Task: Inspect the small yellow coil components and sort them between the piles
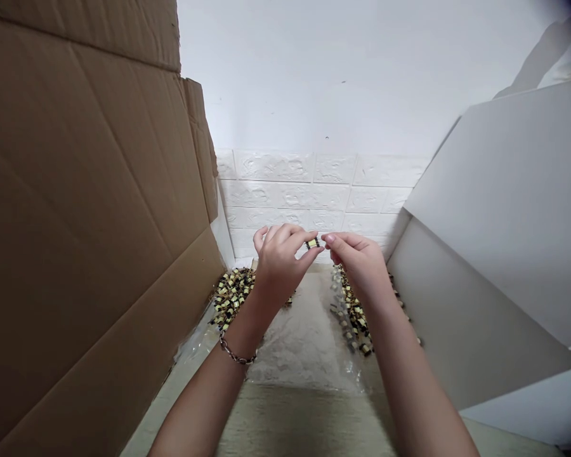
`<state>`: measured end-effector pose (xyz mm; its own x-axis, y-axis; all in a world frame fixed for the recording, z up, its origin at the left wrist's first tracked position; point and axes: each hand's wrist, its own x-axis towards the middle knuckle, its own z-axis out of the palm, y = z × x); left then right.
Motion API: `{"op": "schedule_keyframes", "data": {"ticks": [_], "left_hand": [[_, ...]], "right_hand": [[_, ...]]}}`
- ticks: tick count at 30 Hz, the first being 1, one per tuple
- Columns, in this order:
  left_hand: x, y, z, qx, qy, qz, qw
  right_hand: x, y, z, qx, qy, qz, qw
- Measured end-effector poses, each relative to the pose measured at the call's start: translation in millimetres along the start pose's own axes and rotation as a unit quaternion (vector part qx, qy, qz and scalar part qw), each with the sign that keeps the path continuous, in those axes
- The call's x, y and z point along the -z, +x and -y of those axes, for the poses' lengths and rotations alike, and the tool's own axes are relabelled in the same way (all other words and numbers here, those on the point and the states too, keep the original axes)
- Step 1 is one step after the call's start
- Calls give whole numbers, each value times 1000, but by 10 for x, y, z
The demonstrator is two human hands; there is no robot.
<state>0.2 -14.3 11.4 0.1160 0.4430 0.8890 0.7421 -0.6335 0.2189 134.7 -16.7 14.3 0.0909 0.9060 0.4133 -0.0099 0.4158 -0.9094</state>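
From the head view, I see two bare hands raised above the tabletop (285,422), towards its far edge. The left hand (283,257) pinches a small yellow-and-black component (313,243) with dark pins between thumb and forefinger. The right hand (364,260) is just beside it, thumb and forefinger drawn together; whether anything thin sits between those tips, I can't tell.

Below, one heap of similar parts (233,298) fills the tabletop's far left corner, next to a tall cardboard panel (90,209). A second heap (354,304) lies along the right edge, by a white panel (499,203), its inner side seemingly under clear plastic. A plastic sheet (309,349) spreads between the heaps.

As for progress, I'd judge this single piece to be in mid-handling, with plenty lying on both sides. Which heap is finished and which is waiting doesn't show, since the wires and pins down there are too small to compare.
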Motion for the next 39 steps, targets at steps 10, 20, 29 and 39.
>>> {"op": "schedule_keyframes", "data": {"ticks": [10, 20, 29, 39], "left_hand": [[-22, -6, -15, -6, -4, -4, 1000], [-28, -8, -9, 0, -10, -7, 1000], [-36, -19, -20, -22, -10, -37, 999], [-45, -42, -69, -46, 12, -54, 997]], "right_hand": [[-14, 4, -7, 0, 8, -14, 1000], [-5, -26, 36, 4, -20, -14, 1000], [7, -20, 6, 23, -19, -33, 999], [20, -15, -3, 6, 68, 12, 998]]}}
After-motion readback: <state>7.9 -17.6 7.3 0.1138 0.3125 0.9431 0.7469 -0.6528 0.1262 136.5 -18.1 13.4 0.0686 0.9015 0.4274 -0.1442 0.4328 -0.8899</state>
